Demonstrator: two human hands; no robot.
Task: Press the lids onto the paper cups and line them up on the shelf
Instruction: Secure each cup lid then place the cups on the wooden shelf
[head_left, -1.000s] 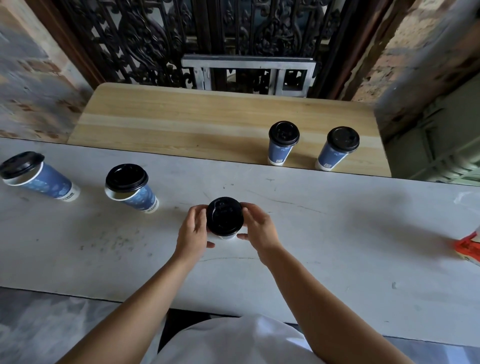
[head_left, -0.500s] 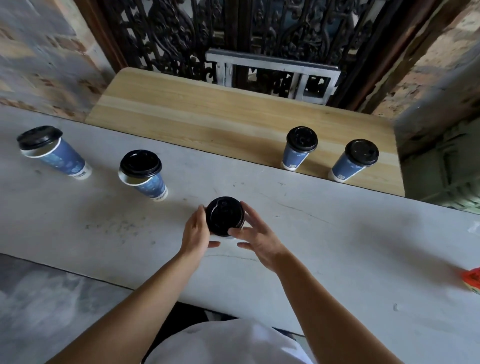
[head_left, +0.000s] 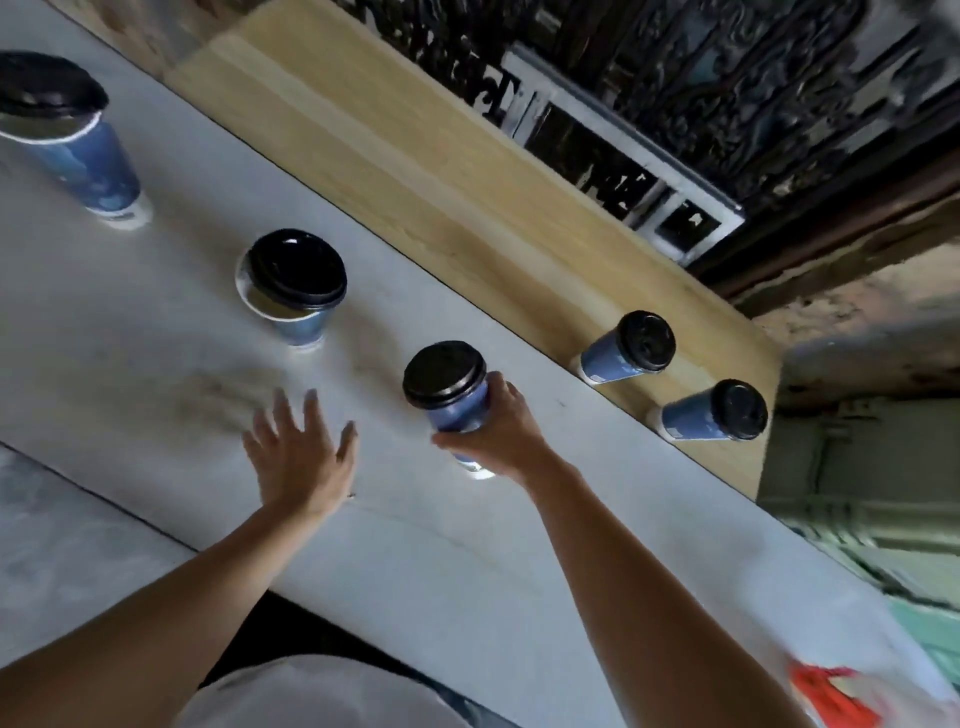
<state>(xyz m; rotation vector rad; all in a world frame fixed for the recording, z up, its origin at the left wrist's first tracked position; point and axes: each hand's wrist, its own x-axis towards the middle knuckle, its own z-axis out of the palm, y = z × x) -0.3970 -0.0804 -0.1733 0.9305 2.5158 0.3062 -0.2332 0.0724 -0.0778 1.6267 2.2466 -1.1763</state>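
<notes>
My right hand (head_left: 506, 431) grips a blue paper cup (head_left: 457, 410) with a black lid, lifted a little off the white counter (head_left: 156, 364). With fingers spread and holding nothing, my left hand (head_left: 298, 452) hovers over the counter to the cup's left. Two lidded blue cups (head_left: 626, 353) (head_left: 711, 413) stand side by side on the wooden shelf (head_left: 415, 171) at its right end. On the counter to the left stand two more blue cups (head_left: 293, 293) (head_left: 67, 135), each with a black lid lying askew on its rim.
Behind the shelf is a dark ornate metal grille (head_left: 727, 78) with a white frame (head_left: 623, 150). A red and white object (head_left: 841, 696) lies at the counter's near right. Rough brick wall (head_left: 857, 291) and green metalwork (head_left: 857, 493) close off the right side.
My left hand has let go of the cup and moved left, fingers spread. My right hand has taken the cup by its side and raised it. The view has tilted and swung left.
</notes>
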